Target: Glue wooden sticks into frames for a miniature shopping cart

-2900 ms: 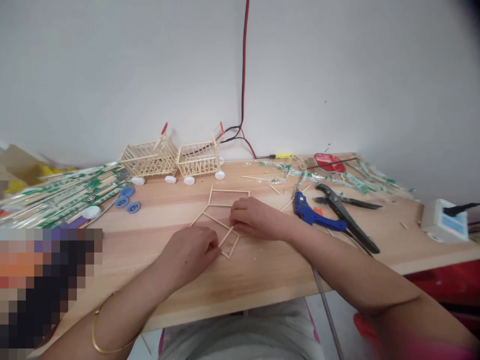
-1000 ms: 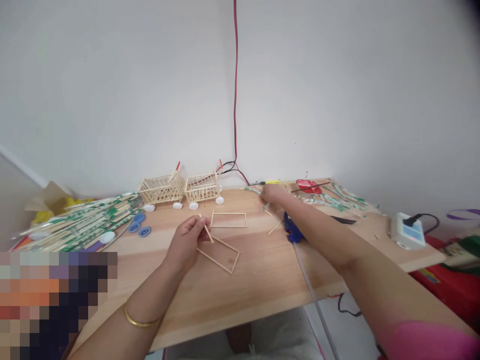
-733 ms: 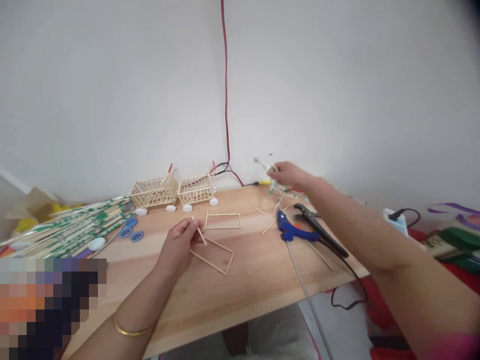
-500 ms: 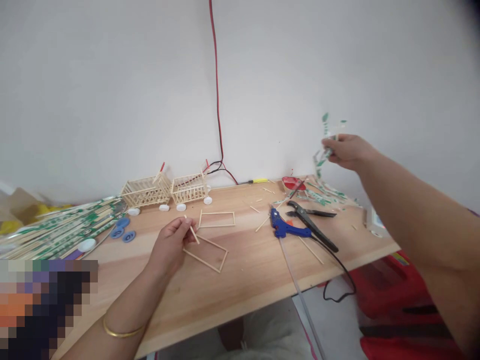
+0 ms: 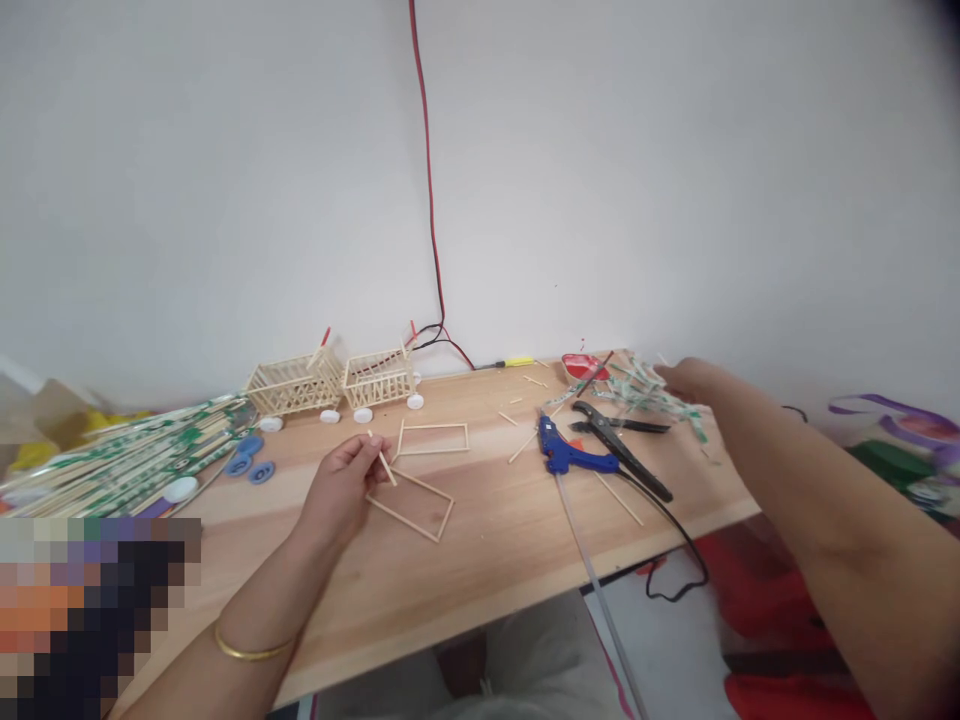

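My left hand [image 5: 341, 490] pinches a short wooden stick [image 5: 384, 466] just above the near-left corner of a rectangular stick frame [image 5: 442, 518] lying on the wooden table [image 5: 480, 570]. A second stick frame [image 5: 433, 452] lies flat just behind it. My right hand [image 5: 684, 379] reaches to the far right end of the table and rests on a heap of green-and-white wrappers [image 5: 645, 392]. Its fingers are buried in the wrappers, so I cannot tell whether they are closed.
A blue glue gun [image 5: 574, 458] and black pliers [image 5: 622, 450] lie right of the frames among loose sticks. Two small stick carts [image 5: 292, 384] [image 5: 379, 377] stand by the wall. Wrapped sticks [image 5: 120, 460] and blue caps [image 5: 251, 457] are at left. A red-black cable [image 5: 427, 200] hangs down.
My right hand picked wrappers up from the back of the table, swung them high to the right, then came down onto the wrapper heap. My left hand lifted the short stick and holds it.
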Available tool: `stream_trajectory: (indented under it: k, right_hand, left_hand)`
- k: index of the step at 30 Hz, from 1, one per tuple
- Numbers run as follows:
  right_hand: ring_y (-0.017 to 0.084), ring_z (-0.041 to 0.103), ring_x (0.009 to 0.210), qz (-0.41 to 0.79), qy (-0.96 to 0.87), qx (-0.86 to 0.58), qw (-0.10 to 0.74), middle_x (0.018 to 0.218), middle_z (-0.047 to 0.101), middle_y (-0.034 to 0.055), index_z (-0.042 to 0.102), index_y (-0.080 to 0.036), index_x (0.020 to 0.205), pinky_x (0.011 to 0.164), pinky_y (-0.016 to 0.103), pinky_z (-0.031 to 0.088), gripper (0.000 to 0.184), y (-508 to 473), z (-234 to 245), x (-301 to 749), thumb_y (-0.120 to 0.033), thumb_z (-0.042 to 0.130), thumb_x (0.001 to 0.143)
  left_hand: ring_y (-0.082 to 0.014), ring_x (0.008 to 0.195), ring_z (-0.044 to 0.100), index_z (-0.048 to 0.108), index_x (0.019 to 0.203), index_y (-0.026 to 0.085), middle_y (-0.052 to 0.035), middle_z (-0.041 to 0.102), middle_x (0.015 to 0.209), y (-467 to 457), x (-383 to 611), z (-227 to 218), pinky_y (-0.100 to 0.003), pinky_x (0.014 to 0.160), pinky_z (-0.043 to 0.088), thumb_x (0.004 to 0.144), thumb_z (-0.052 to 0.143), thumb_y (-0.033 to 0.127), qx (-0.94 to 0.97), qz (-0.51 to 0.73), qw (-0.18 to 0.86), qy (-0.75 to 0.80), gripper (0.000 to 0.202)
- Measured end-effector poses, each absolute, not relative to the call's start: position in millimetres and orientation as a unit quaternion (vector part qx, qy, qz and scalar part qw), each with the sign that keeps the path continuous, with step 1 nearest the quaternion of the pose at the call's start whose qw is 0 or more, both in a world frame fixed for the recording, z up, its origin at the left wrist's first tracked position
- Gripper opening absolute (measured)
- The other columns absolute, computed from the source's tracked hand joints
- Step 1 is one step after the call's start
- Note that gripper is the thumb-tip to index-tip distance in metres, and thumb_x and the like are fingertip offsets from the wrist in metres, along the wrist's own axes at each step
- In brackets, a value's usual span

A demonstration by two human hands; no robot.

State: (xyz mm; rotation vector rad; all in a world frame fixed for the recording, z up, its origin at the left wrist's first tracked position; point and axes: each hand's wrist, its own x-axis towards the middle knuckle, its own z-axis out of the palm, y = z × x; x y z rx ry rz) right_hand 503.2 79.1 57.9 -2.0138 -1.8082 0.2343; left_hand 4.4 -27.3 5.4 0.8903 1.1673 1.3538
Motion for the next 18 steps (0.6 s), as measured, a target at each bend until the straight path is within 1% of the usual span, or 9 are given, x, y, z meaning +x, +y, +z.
stream_trajectory:
  k: [2, 4, 6, 8, 12, 13, 15, 17, 18]
  right_hand:
    - [0.021, 0.048, 0.054, 0.035, -0.620, -0.769, 0.152, 0.039, 0.039, 0.0070, 0.039, -0.021, 0.040, 0.056, 0.038, 0.031, 0.043, 88, 72, 498, -0.030, 0.052, 0.079]
    - [0.023, 0.053, 0.062, -0.006, -0.620, -0.778, 0.101, 0.046, 0.047, 0.0099, 0.047, -0.018, 0.045, 0.058, 0.036, 0.032, 0.035, 95, 86, 483, -0.030, 0.056, 0.077]
    - [0.021, 0.056, 0.068, -0.013, -0.663, -0.746, 0.058, 0.061, 0.058, 0.0093, 0.059, -0.016, 0.062, 0.061, 0.031, 0.035, 0.022, 98, 92, 457, -0.034, 0.059, 0.075]
    - [0.018, 0.058, 0.074, -0.002, -0.722, -0.692, 0.012, 0.075, 0.065, 0.0044, 0.065, -0.020, 0.076, 0.064, 0.025, 0.037, 0.014, 99, 88, 426, -0.032, 0.063, 0.071]
    - [0.020, 0.058, 0.092, -0.013, -0.790, -0.609, -0.062, 0.099, 0.065, 0.0067, 0.068, -0.021, 0.089, 0.074, 0.023, 0.039, 0.028, 105, 60, 369, -0.022, 0.070, 0.060]
    - [0.021, 0.059, 0.091, -0.015, -0.796, -0.600, -0.077, 0.099, 0.066, 0.0073, 0.069, -0.021, 0.087, 0.073, 0.023, 0.040, 0.031, 107, 53, 359, -0.021, 0.073, 0.057]
    - [0.020, 0.060, 0.086, -0.022, -0.801, -0.590, -0.099, 0.090, 0.067, 0.0071, 0.070, -0.020, 0.079, 0.071, 0.023, 0.041, 0.025, 113, 45, 345, -0.018, 0.074, 0.055]
    - [0.020, 0.061, 0.082, -0.045, -0.798, -0.594, -0.097, 0.085, 0.067, 0.0072, 0.069, -0.019, 0.076, 0.069, 0.023, 0.041, 0.015, 117, 47, 341, -0.016, 0.069, 0.062]
    - [0.020, 0.060, 0.083, -0.064, -0.793, -0.600, -0.086, 0.087, 0.067, 0.0082, 0.069, -0.019, 0.079, 0.068, 0.024, 0.040, 0.013, 118, 51, 343, -0.015, 0.064, 0.067]
  left_hand:
    - [-0.0050, 0.051, 0.046, 0.062, 0.072, 0.013, 0.0036, 0.056, 0.059, -28, 5, 8, -0.016, 0.051, 0.037, 0.063, 0.073, 0.041, 0.373, 0.568, 0.543, 0.493, 0.031]
    - [-0.0054, 0.051, 0.046, 0.062, 0.072, 0.013, 0.0031, 0.056, 0.060, -29, 5, 12, -0.017, 0.050, 0.037, 0.063, 0.073, 0.041, 0.373, 0.564, 0.546, 0.494, 0.032]
    - [-0.0058, 0.051, 0.046, 0.062, 0.071, 0.013, 0.0025, 0.057, 0.061, -31, 6, 15, -0.017, 0.050, 0.037, 0.061, 0.074, 0.041, 0.375, 0.562, 0.548, 0.494, 0.032]
    - [-0.0063, 0.051, 0.046, 0.062, 0.071, 0.012, 0.0020, 0.057, 0.061, -32, 6, 16, -0.018, 0.050, 0.038, 0.060, 0.074, 0.041, 0.379, 0.563, 0.545, 0.492, 0.033]
    - [-0.0062, 0.051, 0.045, 0.062, 0.071, 0.013, 0.0026, 0.055, 0.059, -31, 5, 14, -0.018, 0.050, 0.038, 0.060, 0.074, 0.043, 0.380, 0.567, 0.541, 0.492, 0.034]
    - [-0.0060, 0.051, 0.045, 0.062, 0.071, 0.013, 0.0031, 0.055, 0.057, -30, 4, 13, -0.017, 0.051, 0.037, 0.060, 0.074, 0.043, 0.376, 0.569, 0.541, 0.493, 0.035]
    - [-0.0055, 0.050, 0.045, 0.062, 0.072, 0.013, 0.0038, 0.053, 0.056, -28, 2, 11, -0.016, 0.051, 0.037, 0.060, 0.074, 0.043, 0.372, 0.574, 0.541, 0.490, 0.035]
    - [-0.0052, 0.050, 0.045, 0.061, 0.072, 0.013, 0.0041, 0.053, 0.056, -27, 1, 10, -0.016, 0.051, 0.036, 0.061, 0.074, 0.043, 0.372, 0.578, 0.540, 0.484, 0.034]
    - [-0.0052, 0.050, 0.045, 0.061, 0.072, 0.013, 0.0041, 0.053, 0.056, -27, 1, 10, -0.016, 0.051, 0.036, 0.061, 0.074, 0.042, 0.373, 0.577, 0.542, 0.483, 0.034]
